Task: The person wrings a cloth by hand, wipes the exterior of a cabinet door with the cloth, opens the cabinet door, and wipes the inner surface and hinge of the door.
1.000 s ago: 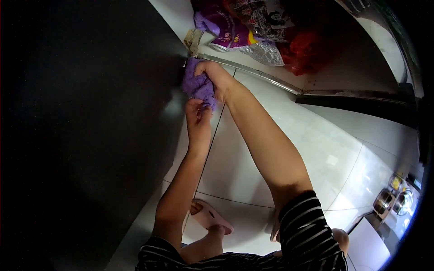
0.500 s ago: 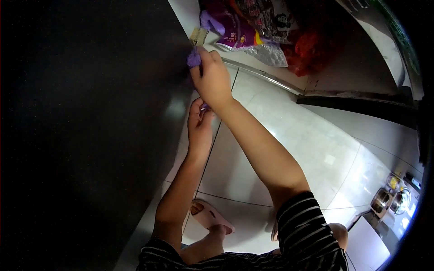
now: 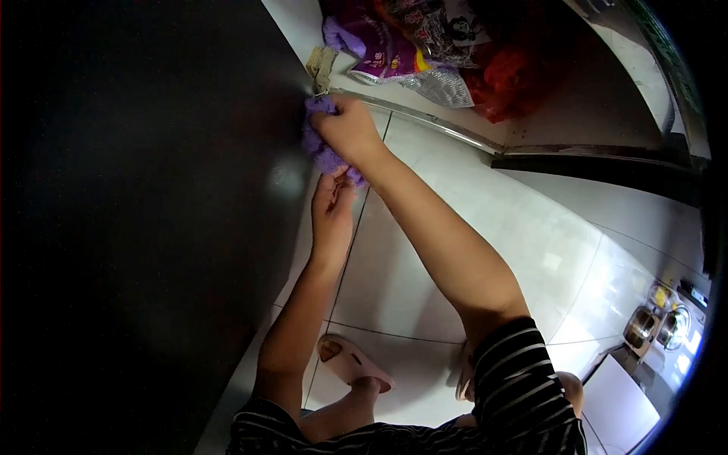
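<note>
A purple cloth is bunched against the edge of a large dark door panel, just below a metal hinge. My right hand is closed on the cloth's upper part, near the hinge. Lower down, my left hand pinches the bottom end of the cloth between its fingers. Both hands are close together, the left below the right.
Inside the open cabinet lie a purple package, a red plastic bag and another purple cloth. The cabinet's metal-edged rim runs beside my right hand. Pots stand far right, beyond the tiled floor.
My right hand went up toward the hinge with part of the cloth, then came back down. More of the cloth shows again between the hands. My left hand has barely moved.
</note>
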Tool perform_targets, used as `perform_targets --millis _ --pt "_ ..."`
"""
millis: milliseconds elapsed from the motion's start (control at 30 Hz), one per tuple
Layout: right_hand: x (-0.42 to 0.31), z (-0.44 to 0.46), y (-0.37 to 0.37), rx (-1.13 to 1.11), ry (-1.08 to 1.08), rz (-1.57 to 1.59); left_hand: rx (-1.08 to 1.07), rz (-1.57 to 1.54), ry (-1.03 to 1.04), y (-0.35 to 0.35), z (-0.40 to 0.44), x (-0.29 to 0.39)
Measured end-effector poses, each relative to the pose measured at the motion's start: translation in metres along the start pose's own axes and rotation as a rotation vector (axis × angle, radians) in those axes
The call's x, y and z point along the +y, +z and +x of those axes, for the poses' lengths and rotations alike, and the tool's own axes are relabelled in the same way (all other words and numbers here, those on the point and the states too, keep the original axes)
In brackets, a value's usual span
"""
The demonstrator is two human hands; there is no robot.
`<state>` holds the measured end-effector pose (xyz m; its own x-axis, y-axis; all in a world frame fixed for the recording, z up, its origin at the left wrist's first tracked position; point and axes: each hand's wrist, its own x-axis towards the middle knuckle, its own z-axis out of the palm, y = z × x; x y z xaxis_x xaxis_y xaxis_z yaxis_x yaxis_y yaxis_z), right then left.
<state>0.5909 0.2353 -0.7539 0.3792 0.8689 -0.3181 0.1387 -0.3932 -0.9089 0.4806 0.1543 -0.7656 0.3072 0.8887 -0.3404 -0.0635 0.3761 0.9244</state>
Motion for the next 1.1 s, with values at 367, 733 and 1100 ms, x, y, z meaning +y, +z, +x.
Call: perform_targets --millis 367,733,1100 --pt "-0.003 -0.031 0.037 0.348 -0.223 -0.083 -0.026 -0.129 -0.012 -0.023 -0.009 -0.004" --pt "-0.01 -0.03 0.014 0.212 -0.28 -0.204 -0.068 -0.099 -0.008 -0.008 -0.007 0.0" --pt "0.013 -0.034 0.009 0.245 -0.299 0.349 -0.124 -0.116 0.01 -0.019 -0.012 -0.024"
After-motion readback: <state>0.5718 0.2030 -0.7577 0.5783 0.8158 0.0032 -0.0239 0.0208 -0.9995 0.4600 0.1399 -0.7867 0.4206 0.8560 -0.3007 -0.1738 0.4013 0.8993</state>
